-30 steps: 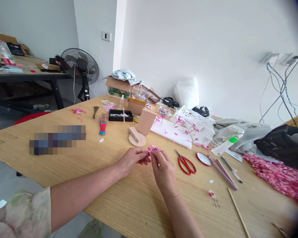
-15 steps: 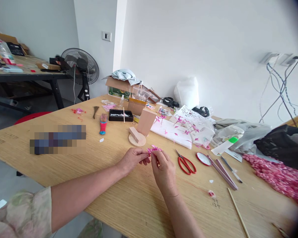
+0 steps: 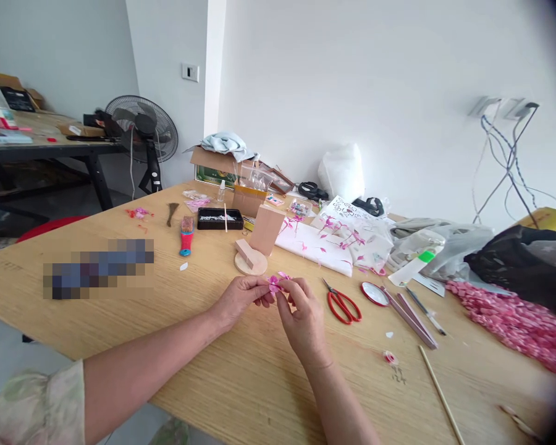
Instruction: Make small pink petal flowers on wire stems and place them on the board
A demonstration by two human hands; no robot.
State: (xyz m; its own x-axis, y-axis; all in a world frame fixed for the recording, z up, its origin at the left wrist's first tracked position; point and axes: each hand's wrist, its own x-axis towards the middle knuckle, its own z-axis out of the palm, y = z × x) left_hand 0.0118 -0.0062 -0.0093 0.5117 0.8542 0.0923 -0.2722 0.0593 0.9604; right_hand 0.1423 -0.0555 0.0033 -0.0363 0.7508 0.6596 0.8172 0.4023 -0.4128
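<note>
Small pink petals form a flower (image 3: 273,283) between my two hands, low over the table. My left hand (image 3: 241,300) pinches it from the left with thumb and fingertips. From the right, my right hand (image 3: 302,312) has thumb and index finger closed at the flower's other side. Its stem is hidden by the fingers. Just beyond my hands is a round wooden base (image 3: 251,264) with a wooden block lying on it and an upright wooden board (image 3: 267,228) behind. Red-handled scissors (image 3: 343,304) lie right of my right hand, blades slightly apart. A small spool of red thread (image 3: 390,357) sits nearer me.
A white foam sheet (image 3: 315,250) holds several pink flowers. A black tray (image 3: 220,219) and a red-handled brush (image 3: 186,236) lie to the left. Rightward are a round mirror (image 3: 375,293), tweezers (image 3: 412,321), a wooden stick (image 3: 440,392) and a pink heap (image 3: 505,324).
The view has shifted slightly. The flower has turned, showing its petals more openly between my fingertips. The red thread that stretched from the spool toward my hands no longer shows.
</note>
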